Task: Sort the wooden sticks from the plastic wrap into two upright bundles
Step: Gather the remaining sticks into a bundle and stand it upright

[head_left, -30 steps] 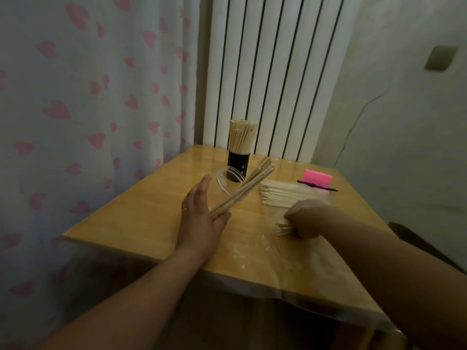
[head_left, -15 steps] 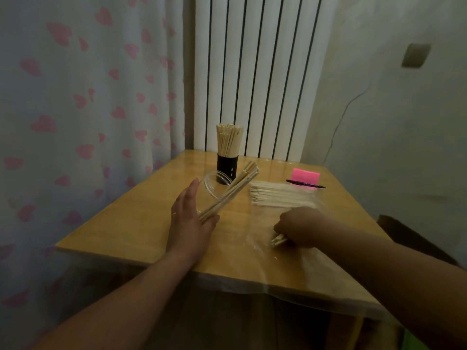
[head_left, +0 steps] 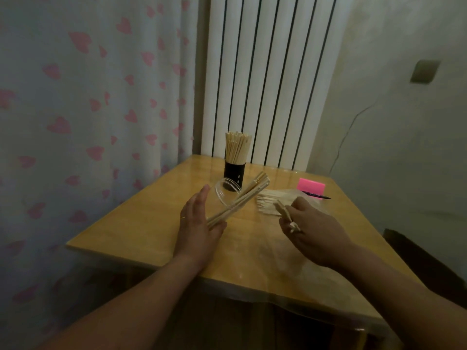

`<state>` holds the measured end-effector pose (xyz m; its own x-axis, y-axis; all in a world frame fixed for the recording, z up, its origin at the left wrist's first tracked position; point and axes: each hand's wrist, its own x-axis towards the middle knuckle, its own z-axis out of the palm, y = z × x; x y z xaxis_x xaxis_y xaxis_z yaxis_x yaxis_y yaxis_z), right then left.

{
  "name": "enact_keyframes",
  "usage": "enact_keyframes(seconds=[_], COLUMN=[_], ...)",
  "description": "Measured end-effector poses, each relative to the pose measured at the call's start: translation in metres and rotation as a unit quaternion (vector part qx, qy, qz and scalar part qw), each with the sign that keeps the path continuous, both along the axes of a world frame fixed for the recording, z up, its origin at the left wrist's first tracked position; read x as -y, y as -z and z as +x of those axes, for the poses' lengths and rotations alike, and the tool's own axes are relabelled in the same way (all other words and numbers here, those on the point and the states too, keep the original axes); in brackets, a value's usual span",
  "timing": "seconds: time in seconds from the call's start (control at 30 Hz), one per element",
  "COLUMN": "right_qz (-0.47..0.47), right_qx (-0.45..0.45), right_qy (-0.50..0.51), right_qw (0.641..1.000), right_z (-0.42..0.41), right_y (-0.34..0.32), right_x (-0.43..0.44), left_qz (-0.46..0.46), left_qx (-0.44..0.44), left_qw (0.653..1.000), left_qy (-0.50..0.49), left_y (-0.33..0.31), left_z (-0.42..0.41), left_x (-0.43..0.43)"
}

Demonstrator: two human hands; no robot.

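Left hand, fingers straight, clamps one slanted bundle of sticks under its thumb, right hand pinches a few sticks, exact count unclear, and beyond them one loose pile lies on the plastic wrap, with one upright bundle standing in one black cup and one clear container just beside it.

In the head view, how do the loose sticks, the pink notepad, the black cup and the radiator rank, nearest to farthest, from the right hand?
1. loose sticks, just left of the right hand.
2. pink notepad, beyond the hand.
3. black cup, farther back and left.
4. radiator, at the very back.
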<state>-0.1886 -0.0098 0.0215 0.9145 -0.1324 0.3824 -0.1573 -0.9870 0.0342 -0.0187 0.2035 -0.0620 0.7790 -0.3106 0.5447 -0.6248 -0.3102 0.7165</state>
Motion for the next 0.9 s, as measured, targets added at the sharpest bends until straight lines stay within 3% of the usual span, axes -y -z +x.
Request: enact_keyframes(seconds=[0.23, 0.37, 0.47, 0.6, 0.67, 0.73, 0.9], right_qz=[0.193, 0.321, 0.452, 0.662, 0.675, 0.643, 0.535], right_qx=[0.147, 0.234, 0.292, 0.379, 0.41, 0.431, 0.39], right_qy=[-0.009, 0.038, 0.059, -0.007, -0.049, -0.055, -0.016], right_qw=[0.97, 0.917, 0.841, 0.647, 0.611, 0.631, 0.749], right_z=[-0.005, -0.005, -0.003, 0.002, 0.013, 0.03, 0.064], right_y=[-0.033, -0.058, -0.071, -0.098, -0.11, -0.114, -0.091], right_x=[-0.003, -0.004, 0.001, -0.009, -0.022, -0.036, -0.054], left_qz=[-0.002, -0.003, -0.005, -0.005, 0.003, 0.007, 0.001], left_qx=[0.003, -0.001, -0.002, 0.011, 0.015, 0.02, 0.018], left_qw=[1.0, 1.0, 1.0, 1.0, 1.0, 1.0, 1.0], left_qy=[0.003, 0.003, 0.004, 0.005, 0.007, 0.008, 0.007], left_y=[0.001, 0.001, 0.001, 0.001, 0.002, 0.003, 0.003], left_z=[0.002, 0.002, 0.002, 0.002, 0.002, 0.002, 0.003], left_x=[0.0, 0.0, 0.0, 0.001, 0.001, 0.0, -0.001])
